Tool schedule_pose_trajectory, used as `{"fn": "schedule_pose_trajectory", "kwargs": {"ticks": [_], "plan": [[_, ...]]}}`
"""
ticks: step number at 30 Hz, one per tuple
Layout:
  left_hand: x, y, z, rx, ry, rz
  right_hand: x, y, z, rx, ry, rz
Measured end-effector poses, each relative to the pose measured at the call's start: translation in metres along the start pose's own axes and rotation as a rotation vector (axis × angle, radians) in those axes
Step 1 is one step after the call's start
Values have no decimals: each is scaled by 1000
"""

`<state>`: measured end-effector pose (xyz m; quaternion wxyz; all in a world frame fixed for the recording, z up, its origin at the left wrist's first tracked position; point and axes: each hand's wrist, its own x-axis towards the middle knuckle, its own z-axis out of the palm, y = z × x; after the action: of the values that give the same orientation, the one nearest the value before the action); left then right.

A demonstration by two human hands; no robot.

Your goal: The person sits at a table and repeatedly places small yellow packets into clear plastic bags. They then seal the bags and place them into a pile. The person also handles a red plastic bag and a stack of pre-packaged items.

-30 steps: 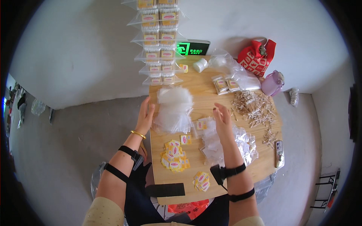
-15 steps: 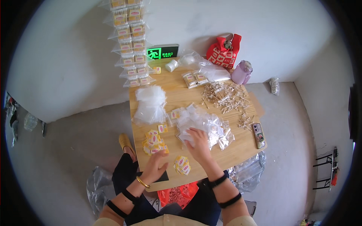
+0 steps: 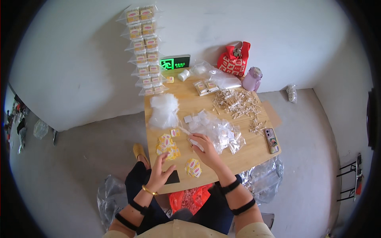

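My right hand (image 3: 206, 150) is at the left edge of a loose pile of small clear plastic bags (image 3: 217, 129), its fingers closed on a small clear bag (image 3: 194, 143) that partly shows under them. My left hand (image 3: 159, 174) hovers over the table's front edge, empty, with thumb and fingers apart. Just beyond it lies a heap of yellow-and-white printed cards (image 3: 168, 147), with a single card (image 3: 175, 133) above. A smaller card pile (image 3: 193, 168) lies between my hands. Farther back is a stack of clear bags (image 3: 163, 112).
Loose cotton swabs (image 3: 238, 102) cover the table's right rear, near filled packets (image 3: 205, 87). A phone (image 3: 272, 141) lies at the right edge. Behind stand a lilac jug (image 3: 252, 79), a red bag (image 3: 234, 59) and a tall column of swab packets (image 3: 143, 47). A red bag (image 3: 188, 200) sits below the table.
My right hand has drawn back slightly to the left, its fingers now closing on a small bag. My left hand's fingers have spread and lifted. The whole view has shifted a little.
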<state>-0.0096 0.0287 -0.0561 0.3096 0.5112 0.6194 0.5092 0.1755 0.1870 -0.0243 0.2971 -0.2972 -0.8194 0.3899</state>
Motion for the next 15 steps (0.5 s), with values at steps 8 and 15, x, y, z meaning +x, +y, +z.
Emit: {"fn": "schedule_pose_trajectory", "kwargs": {"ticks": [8,15], "plan": [[16,28,6,-607,-200,-307,-72,-47,-4,1153,8,278],[-11,53,-16,-335,-215,-206,-81,-56,12,920,119,398]]}}
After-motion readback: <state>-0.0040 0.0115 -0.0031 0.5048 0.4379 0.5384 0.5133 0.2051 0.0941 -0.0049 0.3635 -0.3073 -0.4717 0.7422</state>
